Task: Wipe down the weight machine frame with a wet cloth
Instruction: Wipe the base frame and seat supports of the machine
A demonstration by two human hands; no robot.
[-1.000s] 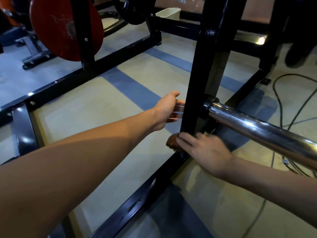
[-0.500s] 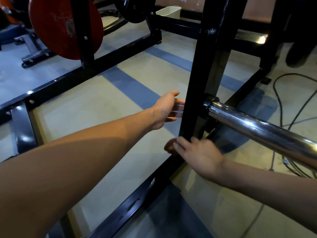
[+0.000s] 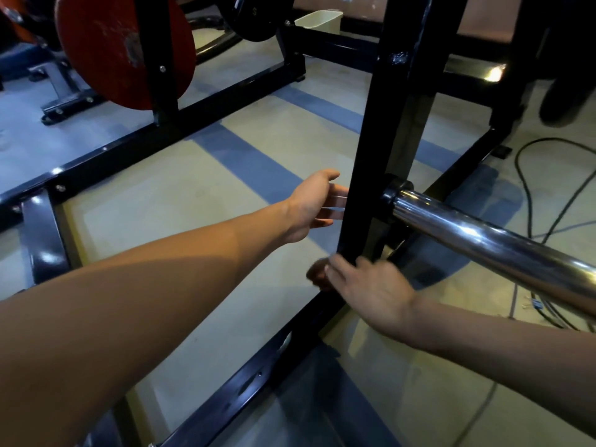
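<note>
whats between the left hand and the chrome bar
The black upright post of the frame stands between the left hand and the chrome bar, in the head view.

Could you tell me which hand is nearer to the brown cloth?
Right hand: presses the cloth against the post's base. Left hand is higher, beside the post.
</note>
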